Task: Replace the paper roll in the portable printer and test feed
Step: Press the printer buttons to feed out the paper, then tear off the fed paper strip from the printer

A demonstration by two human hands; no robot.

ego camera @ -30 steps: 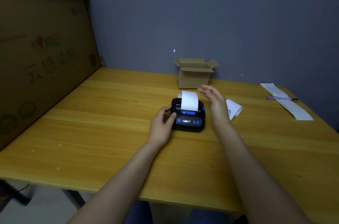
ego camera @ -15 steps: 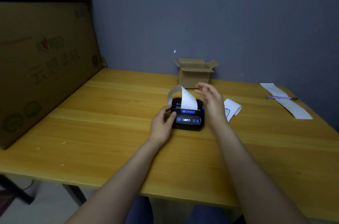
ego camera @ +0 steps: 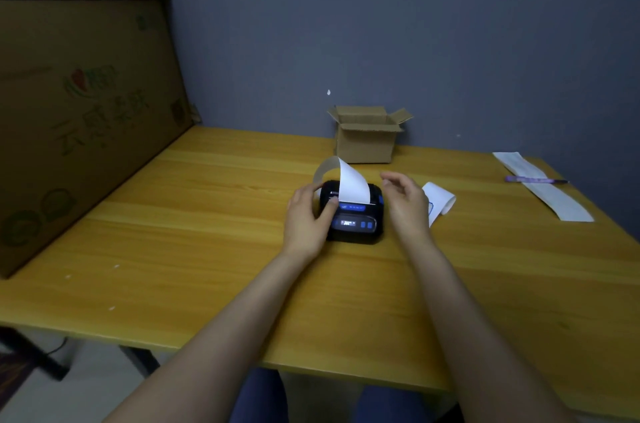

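Gripping the printer (ego camera: 356, 218) — paper strip (ego camera: 351, 185) curling out — left hand (ego camera: 306, 216) steadies it; right hand (ego camera: 405, 206) hovers loosely spread.

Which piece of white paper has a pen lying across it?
The long flat strip at the table's far right; the purple pen crosses it. The other two carry none.

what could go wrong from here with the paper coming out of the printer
1. The white paper strip fed out of the small black portable printer curls back over its left side towards the left hand, which steadies the printer's left edge. It might snag on those fingers or tear crookedly.
2. The right hand hovers open beside the printer, gripping nothing. A one-handed tug on the strip could shift the printer across the yellow wooden table.
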